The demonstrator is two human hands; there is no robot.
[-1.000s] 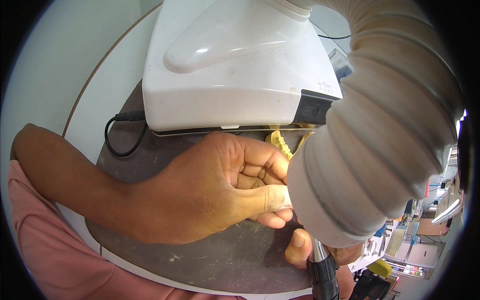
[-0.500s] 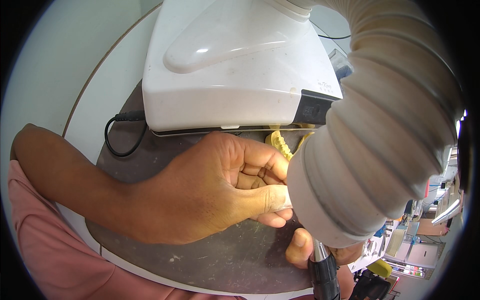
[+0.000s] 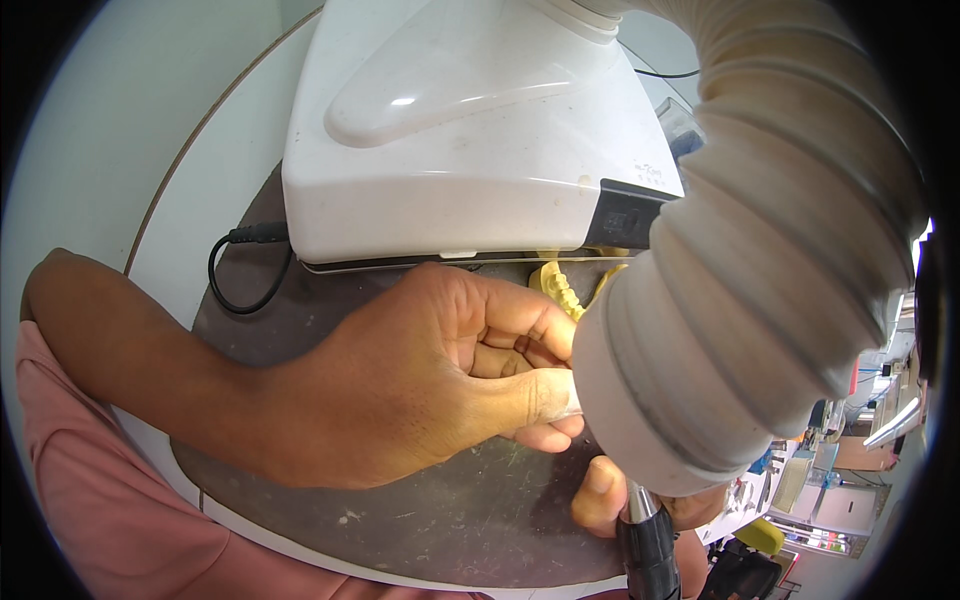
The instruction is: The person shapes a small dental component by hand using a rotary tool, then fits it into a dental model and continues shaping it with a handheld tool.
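My left hand [image 3: 440, 390] reaches in over the grey mat [image 3: 390, 525] with fingers curled and thumb pressed inward; its fingertips pass behind the ribbed white hose [image 3: 760, 270], which hides what they hold. My right hand [image 3: 600, 495] is mostly covered by the hose's end, its fingers round a black and silver rotary handpiece [image 3: 648, 550]. A yellow dental cast [image 3: 558, 290] lies just beyond my left hand, with a second thin yellow piece beside it. Behind them stands a white boxy machine [image 3: 470, 120].
A black cable [image 3: 245, 295] loops from the machine's left side on the curved white table [image 3: 170, 245]. A clear container [image 3: 678, 125] sits behind the hose. Tools, shelves and a yellow-green chair part [image 3: 760, 535] appear at the right; my pink-clad lap is below.
My left fingertips have shifted very slightly; both hands otherwise hold their positions.
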